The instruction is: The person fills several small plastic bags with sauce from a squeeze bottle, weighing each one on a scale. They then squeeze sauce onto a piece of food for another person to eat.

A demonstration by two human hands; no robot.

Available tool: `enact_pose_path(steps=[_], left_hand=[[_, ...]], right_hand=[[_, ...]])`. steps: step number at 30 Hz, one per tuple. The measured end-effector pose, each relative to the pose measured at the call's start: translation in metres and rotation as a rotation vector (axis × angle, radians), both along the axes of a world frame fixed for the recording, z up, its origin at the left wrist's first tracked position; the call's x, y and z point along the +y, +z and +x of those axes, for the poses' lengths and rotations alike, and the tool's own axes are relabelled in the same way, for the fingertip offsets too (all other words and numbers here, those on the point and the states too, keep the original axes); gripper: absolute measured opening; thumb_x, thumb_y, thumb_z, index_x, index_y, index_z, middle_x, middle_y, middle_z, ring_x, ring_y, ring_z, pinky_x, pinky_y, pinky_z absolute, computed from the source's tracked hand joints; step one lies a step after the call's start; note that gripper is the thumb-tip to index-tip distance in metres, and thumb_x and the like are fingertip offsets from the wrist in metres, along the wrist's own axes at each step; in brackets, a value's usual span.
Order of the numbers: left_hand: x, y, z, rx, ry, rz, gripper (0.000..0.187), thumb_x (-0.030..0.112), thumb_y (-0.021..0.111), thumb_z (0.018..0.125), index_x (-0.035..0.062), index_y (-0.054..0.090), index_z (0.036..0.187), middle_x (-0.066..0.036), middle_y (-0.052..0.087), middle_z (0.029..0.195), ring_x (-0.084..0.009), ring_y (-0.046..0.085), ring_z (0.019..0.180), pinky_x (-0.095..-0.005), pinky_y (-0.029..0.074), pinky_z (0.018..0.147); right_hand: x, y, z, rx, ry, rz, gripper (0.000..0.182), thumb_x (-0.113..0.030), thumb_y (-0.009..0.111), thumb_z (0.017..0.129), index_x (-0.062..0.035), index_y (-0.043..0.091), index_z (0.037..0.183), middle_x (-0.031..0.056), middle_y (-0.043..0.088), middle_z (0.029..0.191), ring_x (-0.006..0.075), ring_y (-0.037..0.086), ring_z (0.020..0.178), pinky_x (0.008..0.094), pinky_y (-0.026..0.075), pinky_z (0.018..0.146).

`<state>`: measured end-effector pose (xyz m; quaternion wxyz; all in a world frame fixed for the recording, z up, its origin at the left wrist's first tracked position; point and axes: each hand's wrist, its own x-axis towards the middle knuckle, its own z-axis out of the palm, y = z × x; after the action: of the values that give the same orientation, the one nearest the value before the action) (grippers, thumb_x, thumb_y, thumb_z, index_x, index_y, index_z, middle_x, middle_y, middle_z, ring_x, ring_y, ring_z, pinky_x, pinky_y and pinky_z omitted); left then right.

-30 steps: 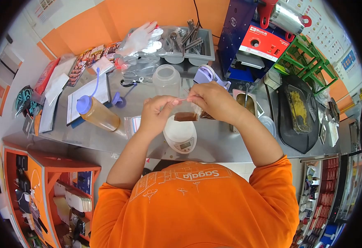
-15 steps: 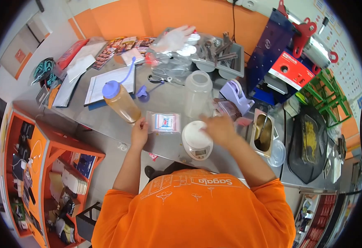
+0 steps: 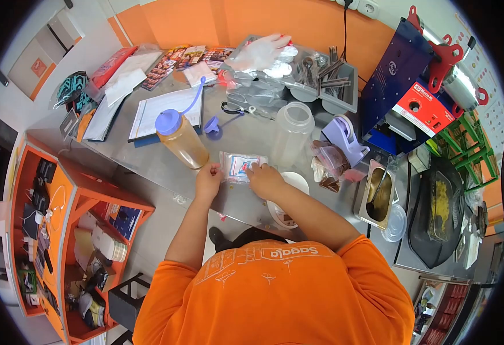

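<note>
A flat clear plastic packet (image 3: 237,163) with a white, blue and red label lies on the metal table in front of me. At its left edge, the fingers of my left hand (image 3: 208,180) are closed in a pinch. My right hand (image 3: 265,180) has its fingers closed over the packet's right side. Just behind my left hand is a squeeze bottle (image 3: 184,142) of brown liquid with a purple lid. Under my right forearm sits a white digital scale (image 3: 296,181), partly covered. An open translucent jar (image 3: 293,135) stands behind the right hand.
A purple tape dispenser (image 3: 347,140) and a metal container (image 3: 377,195) with a utensil are to the right. Behind lie a clipboard (image 3: 163,115), a purple funnel-like piece (image 3: 213,127) and a grey cutlery tray (image 3: 344,103). A blue machine (image 3: 393,72) stands at the back right.
My right hand has moved left from above the scale to the packet. My left hand stays at the packet's left edge. The whole view has shifted slightly.
</note>
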<state>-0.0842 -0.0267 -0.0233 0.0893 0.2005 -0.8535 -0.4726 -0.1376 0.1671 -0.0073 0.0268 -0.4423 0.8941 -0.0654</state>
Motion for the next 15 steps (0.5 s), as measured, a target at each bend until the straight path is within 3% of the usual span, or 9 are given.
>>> enact_pose_path(steps=[2,4,8,11,13,14,15], left_hand=[[0.001,0.005,-0.004,0.041,-0.001,-0.073,0.018,0.008,0.059,0.081,-0.0007,0.062,0.096,-0.009,0.062,0.076,-0.021,0.061,0.071,-0.0313,0.047,0.067],[0.0,0.012,-0.008,0.246,-0.142,-0.61,0.011,0.006,0.059,0.079,0.0021,0.061,0.089,-0.013,0.063,0.079,-0.0285,0.061,0.073,-0.0362,0.047,0.065],[0.009,0.025,-0.005,0.342,-0.237,-0.711,0.006,0.005,0.06,0.076,0.0044,0.061,0.082,-0.015,0.062,0.08,-0.0333,0.058,0.075,-0.0396,0.047,0.065],[0.012,0.022,-0.005,0.436,-0.264,-0.758,0.002,0.005,0.058,0.08,0.0047,0.06,0.081,-0.011,0.062,0.078,-0.027,0.06,0.074,-0.0354,0.047,0.065],[0.013,0.015,-0.011,0.42,-0.101,-0.004,0.006,0.004,0.054,0.086,0.0041,0.057,0.091,-0.006,0.061,0.08,-0.0169,0.06,0.075,-0.03,0.046,0.066],[0.01,0.012,-0.014,0.419,-0.117,-0.009,0.006,0.004,0.054,0.086,0.0041,0.057,0.091,-0.006,0.061,0.08,-0.0169,0.06,0.075,-0.03,0.046,0.066],[0.009,0.014,-0.017,0.345,-0.125,0.302,0.011,0.004,0.052,0.087,0.0032,0.053,0.098,-0.006,0.06,0.082,-0.0141,0.059,0.075,-0.0279,0.046,0.067]], right_hand=[[0.0,-0.002,0.001,0.018,-0.012,0.01,0.033,-0.014,0.049,0.081,0.0008,0.056,0.11,0.0173,0.055,0.106,0.0297,0.057,0.093,0.0395,0.049,0.075],[-0.001,-0.002,0.001,0.04,-0.032,0.015,0.032,-0.014,0.049,0.081,0.0008,0.056,0.109,0.0173,0.055,0.106,0.0297,0.057,0.092,0.0396,0.049,0.075],[-0.001,-0.002,0.001,0.031,-0.024,0.053,0.032,-0.014,0.051,0.08,0.0023,0.057,0.107,0.019,0.055,0.107,0.0296,0.058,0.093,0.0386,0.049,0.075],[-0.002,-0.009,0.002,0.056,-0.02,0.069,0.036,-0.014,0.052,0.079,0.0033,0.056,0.11,0.0212,0.054,0.112,0.0297,0.057,0.095,0.0384,0.048,0.076],[-0.001,-0.01,0.003,0.087,-0.023,0.073,0.038,-0.014,0.053,0.079,0.0038,0.055,0.112,0.0225,0.054,0.115,0.0298,0.057,0.096,0.0384,0.047,0.077],[0.0,-0.011,0.003,0.12,-0.004,0.091,0.036,-0.014,0.051,0.08,0.0033,0.055,0.111,0.024,0.053,0.116,0.0303,0.058,0.094,0.0385,0.047,0.076],[0.0,-0.01,0.004,0.152,0.018,0.11,0.035,-0.014,0.049,0.081,0.0027,0.055,0.11,0.0254,0.052,0.117,0.0307,0.059,0.092,0.0386,0.048,0.076]])
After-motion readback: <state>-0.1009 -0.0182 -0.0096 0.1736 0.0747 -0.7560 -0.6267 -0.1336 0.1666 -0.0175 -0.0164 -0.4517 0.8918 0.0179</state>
